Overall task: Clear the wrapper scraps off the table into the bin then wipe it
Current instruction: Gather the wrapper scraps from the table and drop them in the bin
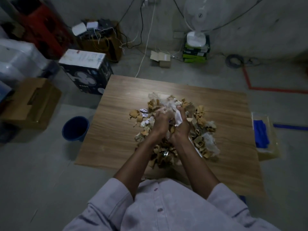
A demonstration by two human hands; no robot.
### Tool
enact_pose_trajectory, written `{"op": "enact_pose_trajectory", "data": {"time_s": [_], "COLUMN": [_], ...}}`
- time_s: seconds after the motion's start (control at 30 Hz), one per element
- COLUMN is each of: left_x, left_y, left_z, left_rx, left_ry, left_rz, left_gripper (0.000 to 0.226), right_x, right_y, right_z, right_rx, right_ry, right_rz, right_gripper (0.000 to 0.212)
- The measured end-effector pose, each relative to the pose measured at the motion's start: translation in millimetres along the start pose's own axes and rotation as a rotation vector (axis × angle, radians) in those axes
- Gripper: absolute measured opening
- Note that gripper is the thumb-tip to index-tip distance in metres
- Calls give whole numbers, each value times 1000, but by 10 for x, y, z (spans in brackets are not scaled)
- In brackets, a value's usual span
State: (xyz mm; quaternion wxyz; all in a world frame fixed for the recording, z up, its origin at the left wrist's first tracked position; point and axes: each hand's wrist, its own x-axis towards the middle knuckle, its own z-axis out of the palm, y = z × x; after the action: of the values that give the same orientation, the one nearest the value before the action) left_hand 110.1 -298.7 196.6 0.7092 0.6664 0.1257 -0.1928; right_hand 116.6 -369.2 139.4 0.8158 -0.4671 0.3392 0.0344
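Note:
A heap of brown, white and clear wrapper scraps (202, 124) covers the middle of the wooden table (116, 124). Both hands are pressed together over the heap's centre. My left hand (160, 121) clutches clear and white scraps against my right hand (180, 124), which grips a white crumpled piece. A dark blue bin (75, 129) stands on the floor just off the table's left edge. A blue cloth (260, 134) lies on a box to the right of the table.
Cardboard boxes (31, 104) and a black fan box (86, 72) stand left of the table. A white fan (198, 19), cables and small boxes line the back wall. Red tape (266, 88) marks the floor at right.

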Motion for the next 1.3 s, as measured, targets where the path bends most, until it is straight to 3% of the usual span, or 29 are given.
{"op": "enact_pose_trajectory", "data": {"time_s": [0.07,0.17,0.23,0.3,0.4,0.47,0.5,0.57,0.63,0.77,0.97,1.13,1.23,1.3], "left_x": [11,140,304,439,172,-6,-75,-161,-228,-305,-412,-581,-620,-569], "left_y": [81,42,-71,-232,-170,-163,-173,-201,-246,-390,-580,-554,-517,-505], "left_z": [76,46,-34,-114,-173,-264,-359,-607,-943,-1646,-3215,-4469,-4964,-5245], "left_rx": [-215,-343,-369,-308,-277,-250,-257,-260,-305,-404,-661,-685,-688,-707], "left_ry": [32,35,96,207,349,462,495,533,599,704,796,852,868,840], "left_rz": [-5,-30,-47,-78,-21,8,24,57,89,107,59,43,37,12], "left_gripper": [30,83,99,91,57,39,43,58,54,43,47,40,35,34], "right_x": [17,252,223,-75,-209,-184,-292,-486,-643,-815,-1233,-1620,-1691,-1621], "right_y": [-39,80,126,87,261,449,499,592,735,1218,2074,2797,3119,3322], "right_z": [43,17,54,192,287,374,448,664,923,1445,2588,3510,3925,4180], "right_rx": [81,113,124,96,49,-156,-260,-291,-264,-315,-184,-184,-202,-203], "right_ry": [27,141,122,124,32,-108,-154,-106,-92,-236,-371,-419,-401,-369], "right_rz": [23,-48,-69,-98,-150,-145,-159,-260,-351,-361,-356,-282,-242,-210], "right_gripper": [70,106,109,93,64,69,80,75,69,65,8,7,28,29]}}
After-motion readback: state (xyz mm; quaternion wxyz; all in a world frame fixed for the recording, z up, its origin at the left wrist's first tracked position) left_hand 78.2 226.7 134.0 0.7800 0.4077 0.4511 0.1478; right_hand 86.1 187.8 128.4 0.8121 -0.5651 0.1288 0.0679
